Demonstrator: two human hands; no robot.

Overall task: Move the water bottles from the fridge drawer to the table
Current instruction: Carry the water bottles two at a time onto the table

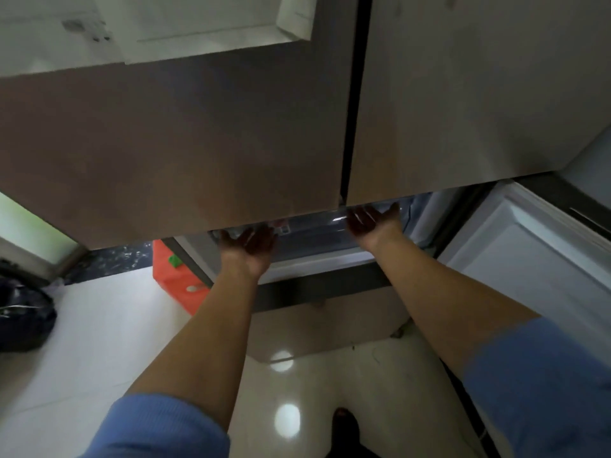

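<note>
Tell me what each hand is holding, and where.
Cannot be told: left hand and right hand reach into the fridge drawer, fingertips hidden under the upper doors.

The floor is a glossy pale tiled surface (99,342) showing two round white light reflections (287,418) near bottom centre. A dark speckled stone strip (112,259) borders it at far left. An orange-red box with a green mark (175,282) stands beside that strip. A dark crumpled bag (23,319) lies at the left edge, below a green-lit translucent panel (26,226). Two matte brown-grey upper doors (165,143), split by a narrow dark vertical gap, fill the upper frame.
</note>
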